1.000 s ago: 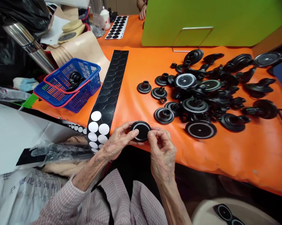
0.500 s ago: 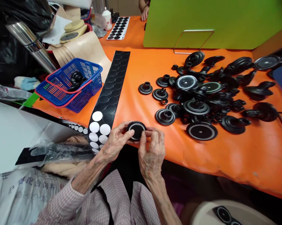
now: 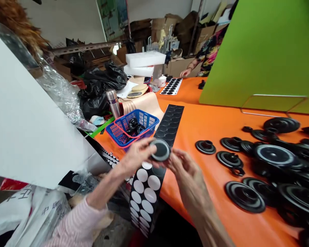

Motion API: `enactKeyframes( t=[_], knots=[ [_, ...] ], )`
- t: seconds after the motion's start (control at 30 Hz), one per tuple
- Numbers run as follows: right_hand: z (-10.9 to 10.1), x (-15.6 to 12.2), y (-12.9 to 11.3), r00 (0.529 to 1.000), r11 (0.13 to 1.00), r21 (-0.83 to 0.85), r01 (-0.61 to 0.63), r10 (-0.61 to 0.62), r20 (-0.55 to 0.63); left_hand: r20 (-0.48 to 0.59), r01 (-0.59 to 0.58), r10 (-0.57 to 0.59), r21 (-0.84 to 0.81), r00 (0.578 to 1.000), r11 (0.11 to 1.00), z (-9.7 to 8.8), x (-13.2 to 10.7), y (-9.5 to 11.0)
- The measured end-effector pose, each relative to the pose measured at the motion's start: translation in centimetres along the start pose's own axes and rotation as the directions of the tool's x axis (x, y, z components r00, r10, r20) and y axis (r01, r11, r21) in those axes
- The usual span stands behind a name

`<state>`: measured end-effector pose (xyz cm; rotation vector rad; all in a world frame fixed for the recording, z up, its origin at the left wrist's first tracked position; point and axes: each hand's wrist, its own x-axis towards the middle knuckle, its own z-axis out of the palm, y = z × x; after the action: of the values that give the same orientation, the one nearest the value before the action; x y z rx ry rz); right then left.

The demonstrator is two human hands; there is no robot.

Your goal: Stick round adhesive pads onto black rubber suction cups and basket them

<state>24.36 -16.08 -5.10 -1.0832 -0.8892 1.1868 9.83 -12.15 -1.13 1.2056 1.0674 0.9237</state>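
Observation:
My left hand (image 3: 138, 156) pinches a round black disc (image 3: 160, 150), its thumb on the flat face, which has a pale ring near the rim. At the disc's right edge, the curled fingers of my right hand (image 3: 186, 168) grip it; both hands are somewhat blurred. Below and behind the disc runs a strip of round black stickers (image 3: 171, 120), with bare white circles on its near end. Beyond my left hand stands a blue basket (image 3: 113, 135) with red handles and several black parts inside.
Several black discs with stems (image 3: 244, 196) are heaped on the right of the orange table (image 3: 187, 127). A green board (image 3: 262, 51) stands behind them. Across the table are a sticker sheet (image 3: 171, 86) and another person's hand (image 3: 185, 72). A steel flask (image 3: 113, 103) stands behind the basket.
The view has swung up and to the left. My hands have carried the black disc from the table's front edge to over the sticker strip, nearer the basket.

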Motion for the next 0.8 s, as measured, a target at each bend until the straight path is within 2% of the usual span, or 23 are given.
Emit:
enactKeyframes(
  t=[0.07,0.1,0.13,0.17,0.2,0.23,0.27,0.33,0.4,0.47,0.53,0.6,0.67,0.8],
  knots=[
    [1.7,1.6,-0.9,0.998,0.994,0.089,0.056,-0.059,0.034,-0.170,-0.112,0.145,0.193,0.975,0.975,-1.9,0.6,3.1],
    [2.0,2.0,-0.7,0.994,0.994,0.041,0.102,-0.103,0.022,-0.244,-0.165,0.253,0.330,0.936,0.930,-2.6,0.6,3.9],
    [1.9,2.0,0.0,0.989,0.987,-0.065,0.149,-0.148,0.009,-0.268,-0.205,0.345,0.439,0.899,0.875,-3.2,0.4,4.0],
    [1.5,1.6,1.0,0.980,0.959,-0.204,0.195,-0.198,0.004,-0.252,-0.205,0.382,0.528,0.889,0.824,-3.5,0.0,3.3],
    [0.9,0.8,2.4,0.970,0.910,-0.343,0.234,-0.243,0.018,-0.220,-0.170,0.358,0.587,0.907,0.792,-3.6,-0.6,2.0],
    [0.2,-0.3,4.0,0.960,0.845,-0.464,0.265,-0.277,0.043,-0.171,-0.117,0.280,0.621,0.945,0.775,-3.6,-1.3,0.2],
    [-0.4,-1.6,5.6,0.949,0.782,-0.548,0.297,-0.306,0.078,-0.157,-0.062,0.217,0.656,0.963,0.752,-3.5,-2.0,-1.9],
    [-1.4,-4.1,8.5,0.928,0.686,-0.636,0.353,-0.345,0.143,-0.226,0.044,0.151,0.678,0.962,0.734,-3.1,-3.0,-6.1],
    [-1.8,-5.8,10.3,0.919,0.630,-0.684,0.368,-0.358,0.165,-0.316,0.142,0.063,0.586,0.947,0.798,-2.7,-3.2,-8.8],
    [-1.8,-6.5,10.7,0.926,0.614,-0.713,0.338,-0.351,0.136,-0.316,0.228,-0.109,0.370,0.943,0.901,-2.3,-2.8,-9.6],
    [-1.6,-6.4,10.2,0.938,0.628,-0.722,0.291,-0.336,0.086,-0.155,0.328,-0.309,0.115,0.938,0.938,-1.9,-2.3,-8.9],
    [-1.5,-6.0,9.5,0.946,0.644,-0.719,0.261,-0.320,0.057,0.036,0.407,-0.406,-0.048,0.913,0.912,-1.5,-2.0,-7.9],
    [-1.5,-5.6,9.0,0.951,0.655,-0.716,0.241,-0.307,0.039,0.110,0.414,-0.403,-0.112,0.909,0.903,-1.1,-1.9,-7.3],
    [-1.4,-4.9,8.8,0.945,0.663,-0.715,0.220,-0.326,-0.011,0.105,0.310,-0.296,-0.162,0.949,0.937,-0.7,-2.0,-7.9]
  ],
)
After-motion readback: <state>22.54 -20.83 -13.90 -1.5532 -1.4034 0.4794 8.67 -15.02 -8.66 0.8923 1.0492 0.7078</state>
